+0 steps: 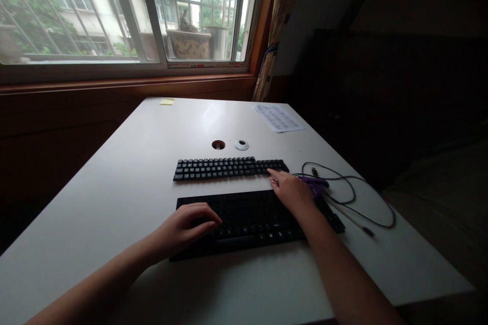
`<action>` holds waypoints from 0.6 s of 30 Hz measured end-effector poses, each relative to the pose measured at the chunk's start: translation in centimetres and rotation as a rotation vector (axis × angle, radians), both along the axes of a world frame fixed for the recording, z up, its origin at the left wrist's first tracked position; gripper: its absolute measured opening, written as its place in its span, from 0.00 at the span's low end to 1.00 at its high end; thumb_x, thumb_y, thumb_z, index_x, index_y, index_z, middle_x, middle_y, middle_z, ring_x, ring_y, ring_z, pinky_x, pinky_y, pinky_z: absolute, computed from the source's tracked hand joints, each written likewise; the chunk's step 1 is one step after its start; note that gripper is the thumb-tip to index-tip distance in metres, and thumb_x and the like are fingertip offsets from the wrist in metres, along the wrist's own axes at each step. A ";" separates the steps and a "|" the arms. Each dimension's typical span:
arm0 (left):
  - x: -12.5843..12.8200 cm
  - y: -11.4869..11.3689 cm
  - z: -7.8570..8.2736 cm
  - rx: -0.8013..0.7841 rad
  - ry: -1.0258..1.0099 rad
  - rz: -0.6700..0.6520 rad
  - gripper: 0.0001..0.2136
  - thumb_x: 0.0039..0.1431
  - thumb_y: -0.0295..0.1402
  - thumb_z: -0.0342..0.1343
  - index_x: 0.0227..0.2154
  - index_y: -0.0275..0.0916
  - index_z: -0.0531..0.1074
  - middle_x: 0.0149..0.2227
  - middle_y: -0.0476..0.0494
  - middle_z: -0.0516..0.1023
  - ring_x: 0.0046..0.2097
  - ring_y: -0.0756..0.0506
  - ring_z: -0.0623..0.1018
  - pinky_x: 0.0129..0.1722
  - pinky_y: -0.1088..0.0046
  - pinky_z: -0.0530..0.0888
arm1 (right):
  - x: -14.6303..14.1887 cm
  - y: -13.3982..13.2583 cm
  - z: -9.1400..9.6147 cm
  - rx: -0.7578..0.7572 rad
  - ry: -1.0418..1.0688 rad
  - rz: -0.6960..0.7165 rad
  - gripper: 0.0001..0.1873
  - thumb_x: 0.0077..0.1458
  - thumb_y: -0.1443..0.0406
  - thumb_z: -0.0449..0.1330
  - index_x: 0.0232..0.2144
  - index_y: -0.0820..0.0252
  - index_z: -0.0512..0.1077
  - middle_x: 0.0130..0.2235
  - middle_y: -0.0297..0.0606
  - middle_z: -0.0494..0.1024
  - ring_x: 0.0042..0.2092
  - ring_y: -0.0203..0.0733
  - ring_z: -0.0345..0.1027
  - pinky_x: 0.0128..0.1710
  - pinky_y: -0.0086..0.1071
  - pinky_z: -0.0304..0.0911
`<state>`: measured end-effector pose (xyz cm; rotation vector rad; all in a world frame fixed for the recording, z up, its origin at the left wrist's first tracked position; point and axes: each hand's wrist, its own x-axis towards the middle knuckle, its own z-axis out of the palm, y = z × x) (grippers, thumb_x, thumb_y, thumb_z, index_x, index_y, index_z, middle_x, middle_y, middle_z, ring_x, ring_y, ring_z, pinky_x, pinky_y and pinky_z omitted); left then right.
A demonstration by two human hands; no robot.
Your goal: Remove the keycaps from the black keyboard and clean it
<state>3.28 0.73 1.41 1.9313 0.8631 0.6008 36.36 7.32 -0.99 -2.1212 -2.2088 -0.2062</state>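
A black keyboard [244,244] lies on the white table, with lettered keycaps along its near rows; its darker upper part shows little detail. Behind it, loose-looking black keycaps [213,167] stand in several tight rows. My left hand [192,223] rests over the keyboard's left part, fingers loosely bent and thumb apart, gripping nothing visible. My right hand [290,188] reaches over the keyboard's right part to the right end of the keycap rows. Its index finger and thumb come together at a keycap there, partly hidden by the fingers.
A purple object [316,185] and a looped black cable [353,193] lie right of my right hand. Behind the keycaps are a round hole [218,145] and a white ring-shaped cover [241,145]. Printed sheets [280,118] and yellow sticky notes [166,101] lie near the far edge.
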 end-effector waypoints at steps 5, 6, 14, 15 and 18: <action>-0.1 -0.1 0.1 0.004 -0.001 -0.002 0.08 0.67 0.34 0.53 0.42 0.41 0.77 0.39 0.45 0.79 0.41 0.47 0.77 0.43 0.72 0.71 | 0.1 0.0 0.0 0.002 0.014 0.007 0.21 0.65 0.59 0.49 0.58 0.45 0.68 0.45 0.38 0.79 0.40 0.45 0.74 0.37 0.34 0.62; 0.0 -0.1 0.1 0.004 0.000 -0.001 0.08 0.67 0.34 0.53 0.42 0.41 0.77 0.39 0.45 0.78 0.42 0.47 0.77 0.43 0.72 0.71 | 0.1 0.1 0.0 0.003 0.015 0.008 0.21 0.65 0.59 0.50 0.58 0.45 0.68 0.45 0.38 0.79 0.40 0.45 0.74 0.36 0.34 0.62; 0.0 -0.1 0.2 -0.004 0.000 0.004 0.08 0.67 0.34 0.53 0.42 0.41 0.77 0.39 0.45 0.79 0.42 0.47 0.77 0.43 0.72 0.71 | 0.1 0.0 0.0 0.042 0.024 0.023 0.22 0.64 0.60 0.51 0.59 0.45 0.67 0.45 0.37 0.79 0.38 0.43 0.74 0.35 0.33 0.62; 0.0 -0.1 0.2 -0.004 0.000 0.004 0.08 0.67 0.34 0.53 0.42 0.41 0.77 0.39 0.45 0.79 0.42 0.47 0.77 0.43 0.72 0.71 | 0.0 0.0 0.0 0.058 0.025 0.027 0.22 0.64 0.60 0.51 0.59 0.45 0.67 0.45 0.37 0.78 0.38 0.43 0.74 0.35 0.33 0.63; 0.1 -0.1 0.2 -0.001 -0.002 0.003 0.08 0.66 0.34 0.54 0.42 0.41 0.77 0.39 0.45 0.79 0.42 0.47 0.77 0.43 0.72 0.71 | -0.6 -0.2 0.3 0.126 0.044 0.080 0.22 0.64 0.61 0.52 0.59 0.47 0.68 0.43 0.38 0.77 0.39 0.43 0.73 0.36 0.33 0.64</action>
